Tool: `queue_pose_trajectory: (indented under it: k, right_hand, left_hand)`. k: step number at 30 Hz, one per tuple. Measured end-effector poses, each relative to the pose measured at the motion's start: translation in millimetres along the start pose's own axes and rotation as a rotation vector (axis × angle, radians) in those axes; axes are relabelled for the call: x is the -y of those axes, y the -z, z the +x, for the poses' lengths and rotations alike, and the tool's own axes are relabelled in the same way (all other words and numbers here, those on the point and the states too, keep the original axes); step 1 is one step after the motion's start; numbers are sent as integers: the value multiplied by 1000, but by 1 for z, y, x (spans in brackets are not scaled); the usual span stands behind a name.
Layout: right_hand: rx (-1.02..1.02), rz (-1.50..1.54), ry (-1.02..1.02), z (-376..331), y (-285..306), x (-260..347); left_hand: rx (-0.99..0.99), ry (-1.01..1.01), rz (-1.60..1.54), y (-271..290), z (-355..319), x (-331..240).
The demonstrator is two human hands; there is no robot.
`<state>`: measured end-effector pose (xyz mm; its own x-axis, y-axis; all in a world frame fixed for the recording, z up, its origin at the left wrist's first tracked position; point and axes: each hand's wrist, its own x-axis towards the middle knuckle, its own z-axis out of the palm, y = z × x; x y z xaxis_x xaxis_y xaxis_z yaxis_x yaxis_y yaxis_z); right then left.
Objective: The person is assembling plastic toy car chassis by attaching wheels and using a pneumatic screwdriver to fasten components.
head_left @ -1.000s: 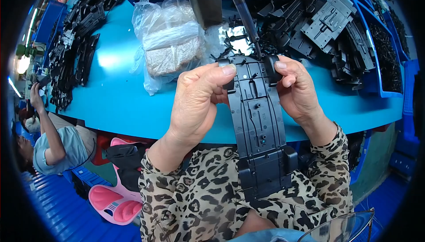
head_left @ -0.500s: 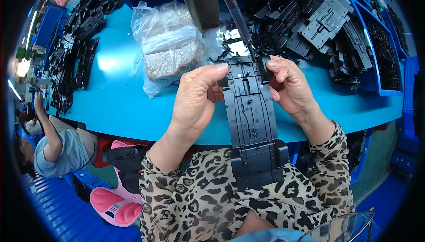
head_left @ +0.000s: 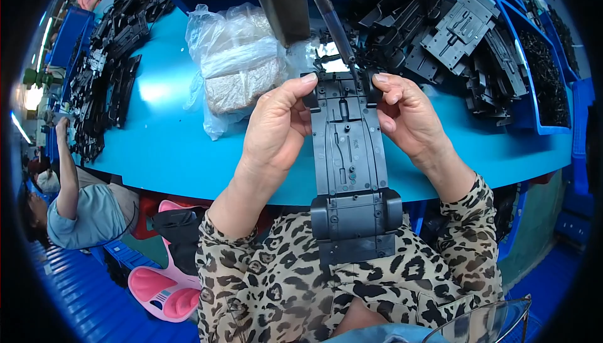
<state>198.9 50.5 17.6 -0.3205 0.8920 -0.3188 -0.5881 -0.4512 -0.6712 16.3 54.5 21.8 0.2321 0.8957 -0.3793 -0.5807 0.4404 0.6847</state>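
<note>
Both my hands hold a long black moulded plastic chassis plate (head_left: pixel 349 148) by its far end. My left hand (head_left: pixel 276 120) grips the left edge, thumb on top near the corner. On the opposite edge, my right hand (head_left: pixel 411 114) has its thumb and bent fingers around the raised side. The plate's near end, with two raised side walls, hangs over my lap past the table edge. A slim metal-tipped driver shaft (head_left: pixel 333 26) slants down from above, its tip at the far end of the plate. Whether the tip touches the plastic I cannot tell.
A plastic-wrapped block (head_left: pixel 242 85) lies left on the blue table (head_left: pixel 163 148). Black plastic parts are piled at far left (head_left: pixel 107 73) and at right, where another plate (head_left: pixel 461 29) lies on top. A blue bin (head_left: pixel 546 79) holds small black pieces. A person (head_left: pixel 88 211) sits at left.
The chassis plate has turned slightly and shifted left under the driver shaft, with its near end swinging left. Both hands moved a little with it. The person at left has raised an arm.
</note>
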Motion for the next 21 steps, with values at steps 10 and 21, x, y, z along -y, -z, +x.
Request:
queue_pose_trajectory:
  k: [10,21]
  right_hand:
    - [-53,0,7,1,-8,4]
    - [-55,34,17,7,-4,1]
  left_hand:
    - [-15,25,-114,-2,9,-1]
    - [-71,59,-198,5,20,1]
